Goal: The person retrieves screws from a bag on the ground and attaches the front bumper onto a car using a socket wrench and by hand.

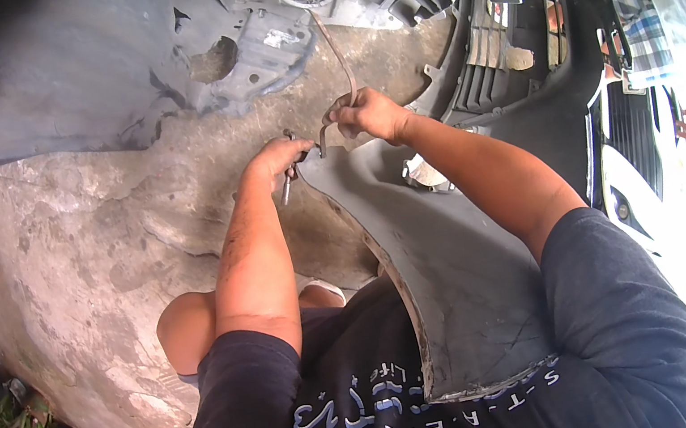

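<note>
By the left hand, a thin metal tool is grasped, close to the narrow tip of the grey panel. By the right hand, a thin cord is pinched; its curved lower end is seen near the same tip, and whether they touch cannot be told. The panel is leaned against the dark shirt. Beyond, a bumper is placed at right, on the concrete floor.

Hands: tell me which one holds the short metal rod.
The left hand: the short metal rod juts below it. The right hand pinches the brown cord instead.
</note>
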`<state>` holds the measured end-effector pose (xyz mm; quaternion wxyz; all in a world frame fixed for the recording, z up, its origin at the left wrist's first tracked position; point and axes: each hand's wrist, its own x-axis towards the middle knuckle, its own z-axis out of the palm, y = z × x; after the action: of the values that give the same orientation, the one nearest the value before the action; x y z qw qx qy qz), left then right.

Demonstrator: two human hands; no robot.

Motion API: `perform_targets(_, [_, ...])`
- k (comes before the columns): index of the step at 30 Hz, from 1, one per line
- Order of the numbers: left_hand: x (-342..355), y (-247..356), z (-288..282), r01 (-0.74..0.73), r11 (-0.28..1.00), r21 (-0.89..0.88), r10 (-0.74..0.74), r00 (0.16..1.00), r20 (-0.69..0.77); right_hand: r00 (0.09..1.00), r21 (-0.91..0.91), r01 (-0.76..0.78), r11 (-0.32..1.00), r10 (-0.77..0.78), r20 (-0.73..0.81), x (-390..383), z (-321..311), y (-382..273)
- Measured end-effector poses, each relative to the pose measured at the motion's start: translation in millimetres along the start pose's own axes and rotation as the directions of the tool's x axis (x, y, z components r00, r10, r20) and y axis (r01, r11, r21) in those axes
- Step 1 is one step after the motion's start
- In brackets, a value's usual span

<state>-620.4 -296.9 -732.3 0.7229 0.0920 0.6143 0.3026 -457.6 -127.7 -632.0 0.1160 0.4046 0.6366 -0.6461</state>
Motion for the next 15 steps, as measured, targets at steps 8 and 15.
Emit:
perform_targets(8, [-11.7, 4.2, 3.8, 0.000, 1.000, -0.006, 0.000, 1.000, 0.007, 1.000, -0.095, 0.010, 0.995, -0.012, -0.028, -2.6, 2.4, -6.9])
perform_targets(15, [-11.9, 6.5, 8.1, -0.008, 1.000, -0.012, 0.009, 0.998, 0.064, 1.000, -0.123, -0.009, 0.992, 0.009, -0.003, -4.7, -2.6, -8.6])
